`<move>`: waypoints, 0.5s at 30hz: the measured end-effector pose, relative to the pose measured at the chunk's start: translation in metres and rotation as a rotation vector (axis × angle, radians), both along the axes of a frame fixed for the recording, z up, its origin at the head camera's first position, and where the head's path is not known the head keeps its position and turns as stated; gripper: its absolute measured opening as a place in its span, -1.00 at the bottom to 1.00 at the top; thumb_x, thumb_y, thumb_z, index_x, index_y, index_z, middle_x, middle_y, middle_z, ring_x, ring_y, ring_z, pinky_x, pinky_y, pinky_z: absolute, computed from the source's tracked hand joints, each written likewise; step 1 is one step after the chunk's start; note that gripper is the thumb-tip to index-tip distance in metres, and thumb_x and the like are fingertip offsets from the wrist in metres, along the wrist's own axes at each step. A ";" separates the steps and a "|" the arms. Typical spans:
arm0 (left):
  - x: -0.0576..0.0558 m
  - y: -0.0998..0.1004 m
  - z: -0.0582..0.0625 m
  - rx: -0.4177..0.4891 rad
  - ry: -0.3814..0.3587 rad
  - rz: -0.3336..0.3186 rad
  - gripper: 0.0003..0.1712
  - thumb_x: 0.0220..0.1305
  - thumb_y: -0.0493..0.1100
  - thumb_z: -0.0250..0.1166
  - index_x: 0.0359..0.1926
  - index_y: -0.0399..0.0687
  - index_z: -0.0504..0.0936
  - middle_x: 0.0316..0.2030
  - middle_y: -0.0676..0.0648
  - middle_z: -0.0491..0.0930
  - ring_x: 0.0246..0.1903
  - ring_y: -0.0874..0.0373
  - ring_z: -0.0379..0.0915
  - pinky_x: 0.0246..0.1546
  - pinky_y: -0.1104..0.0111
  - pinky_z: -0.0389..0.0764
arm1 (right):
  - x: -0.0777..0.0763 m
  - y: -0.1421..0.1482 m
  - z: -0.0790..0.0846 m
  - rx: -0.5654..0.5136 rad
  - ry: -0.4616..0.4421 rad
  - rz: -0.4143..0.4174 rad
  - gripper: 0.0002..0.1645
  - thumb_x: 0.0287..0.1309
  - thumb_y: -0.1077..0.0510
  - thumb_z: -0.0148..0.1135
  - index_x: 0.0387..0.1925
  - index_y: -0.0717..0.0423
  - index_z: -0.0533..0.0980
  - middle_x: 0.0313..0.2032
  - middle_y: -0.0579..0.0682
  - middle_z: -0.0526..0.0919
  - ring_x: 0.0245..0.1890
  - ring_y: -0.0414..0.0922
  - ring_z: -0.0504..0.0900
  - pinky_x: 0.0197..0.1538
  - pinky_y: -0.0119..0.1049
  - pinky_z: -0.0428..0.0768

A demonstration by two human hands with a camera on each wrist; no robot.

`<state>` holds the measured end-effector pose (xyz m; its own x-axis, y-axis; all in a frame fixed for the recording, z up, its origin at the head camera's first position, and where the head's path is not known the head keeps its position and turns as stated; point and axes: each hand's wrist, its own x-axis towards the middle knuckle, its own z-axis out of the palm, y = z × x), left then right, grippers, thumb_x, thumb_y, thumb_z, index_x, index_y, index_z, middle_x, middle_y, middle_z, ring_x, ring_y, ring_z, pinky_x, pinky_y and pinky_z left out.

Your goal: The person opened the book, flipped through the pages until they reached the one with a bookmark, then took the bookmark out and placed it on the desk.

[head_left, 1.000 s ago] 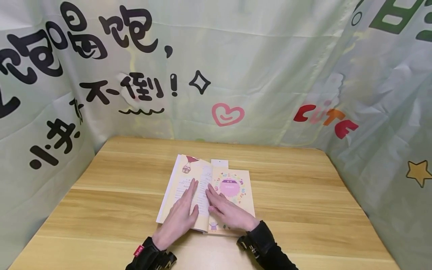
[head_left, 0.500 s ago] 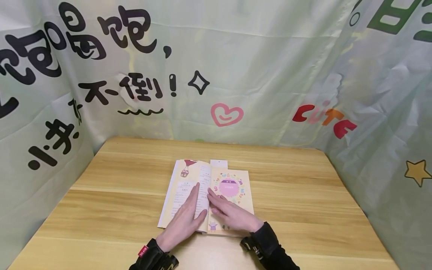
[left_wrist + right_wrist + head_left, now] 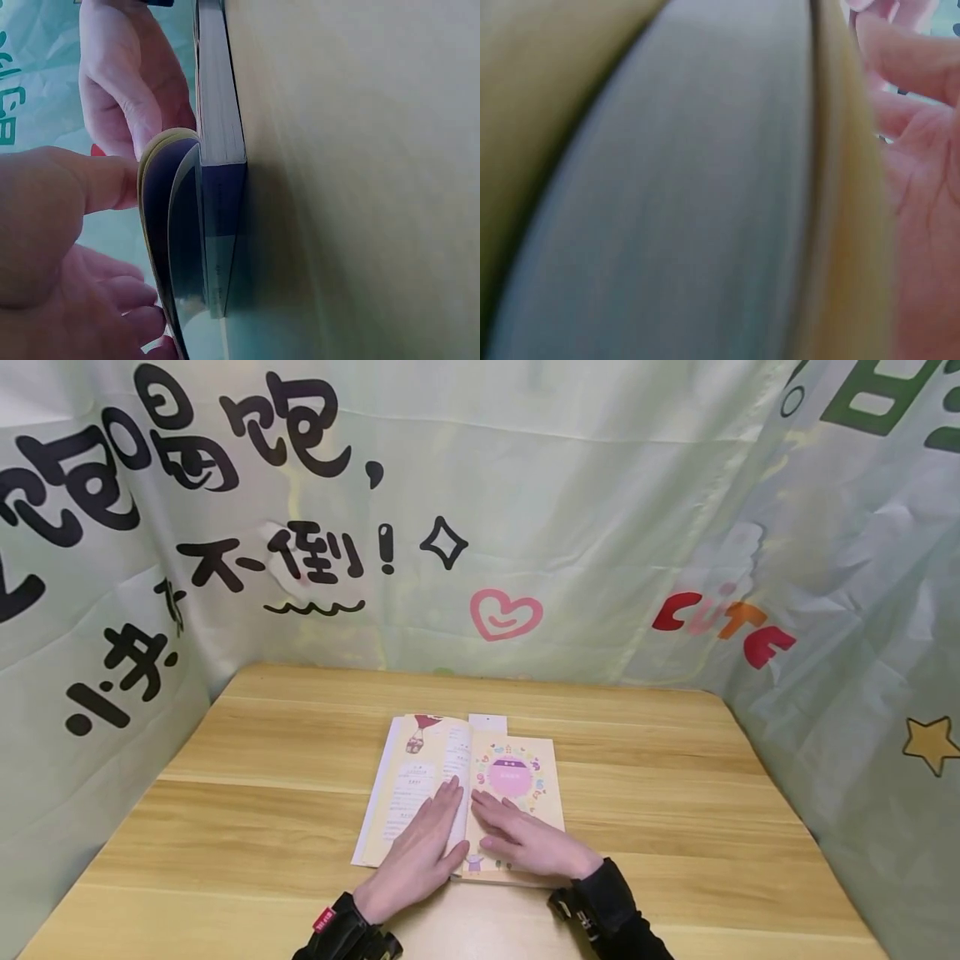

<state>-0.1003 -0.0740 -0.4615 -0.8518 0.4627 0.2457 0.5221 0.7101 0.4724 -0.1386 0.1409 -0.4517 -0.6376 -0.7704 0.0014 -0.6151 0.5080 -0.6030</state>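
An open book (image 3: 408, 785) lies on the wooden table. Its left page bears text and a hot-air balloon drawing; the right page (image 3: 536, 752) carries a pink circle ringed by small coloured figures. My left hand (image 3: 416, 856) rests on the left page with fingers extended along the centre fold. Across the fold, my right hand (image 3: 528, 843) lies on the right page, fingers straight and pointing left. In the left wrist view, the turned leaves (image 3: 169, 139) bow away from the spine (image 3: 221, 202). The book's thick page block (image 3: 675, 195) fills the right wrist view, blurred.
A white card-like piece (image 3: 488, 723) sticks out beyond the book's top edge. The table (image 3: 660, 793) extends around the book. Printed fabric (image 3: 600, 510) hangs behind the table and along both sides.
My left hand has slid right and slightly toward me, closer to the fold. The right hand has shifted a little right and nearer. The left-hand leaves lie lower than a second ago.
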 end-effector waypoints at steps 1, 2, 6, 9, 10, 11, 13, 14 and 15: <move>0.000 0.000 0.000 -0.013 0.003 -0.005 -0.23 0.32 -0.11 0.16 0.39 -0.45 0.13 0.42 -0.33 0.04 0.39 -0.11 -0.05 0.37 -0.06 0.12 | 0.000 0.002 0.000 0.006 -0.008 -0.006 -0.30 0.43 0.02 -0.07 0.41 0.35 0.11 0.45 0.21 0.04 0.43 0.04 -0.04 0.45 0.10 -0.01; 0.000 0.000 0.000 -0.026 0.004 -0.011 -0.25 0.32 -0.11 0.15 0.38 -0.45 0.15 0.42 -0.32 0.05 0.39 -0.11 -0.05 0.37 -0.06 0.12 | 0.001 0.004 0.000 0.012 -0.014 -0.011 -0.29 0.43 -0.01 -0.07 0.40 0.35 0.13 0.44 0.21 0.05 0.43 0.03 -0.04 0.46 0.09 -0.01; 0.001 0.000 -0.001 -0.047 0.004 -0.032 -0.32 0.35 -0.14 0.12 0.38 -0.41 0.20 0.41 -0.29 0.10 0.39 -0.09 -0.05 0.38 -0.06 0.10 | 0.002 0.010 0.003 0.029 -0.041 -0.026 -0.29 0.41 -0.03 -0.04 0.39 0.33 0.17 0.44 0.19 0.08 0.43 0.01 -0.04 0.46 0.08 -0.01; 0.001 0.000 -0.001 -0.043 0.017 -0.049 -0.36 0.37 -0.16 0.11 0.37 -0.39 0.22 0.40 -0.27 0.15 0.39 -0.09 -0.03 0.37 -0.07 0.13 | 0.002 0.013 0.005 0.045 -0.037 -0.039 -0.30 0.38 -0.01 0.01 0.39 0.31 0.18 0.44 0.16 0.09 0.43 0.01 -0.03 0.45 0.09 0.01; 0.001 0.000 -0.001 -0.042 0.023 -0.054 -0.37 0.37 -0.18 0.10 0.37 -0.39 0.22 0.40 -0.27 0.16 0.38 -0.09 -0.03 0.37 -0.07 0.14 | 0.002 0.014 0.005 0.049 -0.033 -0.042 -0.30 0.38 -0.01 0.02 0.39 0.30 0.19 0.44 0.16 0.09 0.43 0.01 -0.02 0.45 0.09 0.02; 0.002 0.000 -0.001 -0.039 0.028 -0.061 -0.38 0.37 -0.19 0.10 0.37 -0.39 0.23 0.39 -0.27 0.17 0.38 -0.09 -0.02 0.37 -0.06 0.15 | 0.002 0.015 0.005 0.052 -0.028 -0.045 -0.29 0.37 -0.02 0.03 0.39 0.30 0.20 0.44 0.16 0.10 0.43 0.01 -0.02 0.45 0.09 0.03; 0.002 0.000 -0.001 -0.038 0.038 -0.071 -0.40 0.37 -0.22 0.09 0.36 -0.39 0.24 0.38 -0.27 0.19 0.38 -0.09 -0.01 0.36 -0.06 0.16 | 0.002 0.017 0.004 0.054 -0.022 -0.049 -0.29 0.36 -0.02 0.04 0.39 0.28 0.20 0.44 0.15 0.09 0.43 0.00 -0.02 0.45 0.08 0.02; 0.002 0.000 -0.002 -0.037 0.046 -0.077 -0.41 0.36 -0.24 0.09 0.35 -0.40 0.25 0.38 -0.27 0.20 0.38 -0.10 0.00 0.36 -0.05 0.17 | 0.002 0.018 0.004 0.054 -0.019 -0.047 -0.28 0.35 -0.02 0.05 0.39 0.28 0.20 0.45 0.14 0.08 0.43 0.00 -0.02 0.45 0.08 0.02; 0.002 0.000 -0.001 -0.041 0.042 -0.082 -0.42 0.37 -0.25 0.08 0.35 -0.39 0.26 0.38 -0.26 0.21 0.38 -0.09 0.00 0.36 -0.04 0.17 | 0.002 0.019 0.004 0.050 -0.021 -0.043 -0.28 0.35 -0.02 0.05 0.39 0.28 0.19 0.45 0.14 0.08 0.43 0.00 -0.03 0.46 0.08 0.01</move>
<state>-0.0983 -0.0737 -0.4628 -0.8001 0.5410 0.2593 0.5978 0.6826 0.4204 -0.1364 0.1594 -0.4481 -0.6696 -0.7410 -0.0506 -0.5793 0.5637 -0.5888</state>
